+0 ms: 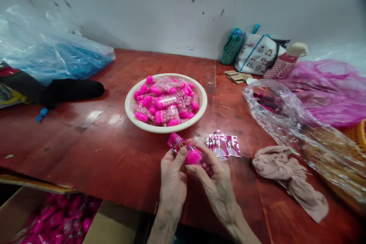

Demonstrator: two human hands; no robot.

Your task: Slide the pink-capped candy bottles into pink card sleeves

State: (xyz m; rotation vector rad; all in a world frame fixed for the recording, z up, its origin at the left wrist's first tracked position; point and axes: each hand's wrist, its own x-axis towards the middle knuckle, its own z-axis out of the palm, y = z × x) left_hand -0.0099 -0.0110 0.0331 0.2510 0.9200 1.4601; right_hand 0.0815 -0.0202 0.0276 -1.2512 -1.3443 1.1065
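The left hand (173, 173) pinched a pink wrapper (174, 140) — the right hand (215, 179) gripped a slanted tube of little balls (206, 167), its pink cap (193, 156) pointing up-left at the wrapper.

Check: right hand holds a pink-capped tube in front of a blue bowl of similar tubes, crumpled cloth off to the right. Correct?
Not quite: the bowl is off-white, not blue, as the head view shows. Rest stands: right hand holds a pink-capped tube in front of it, crumpled cloth off to the right.
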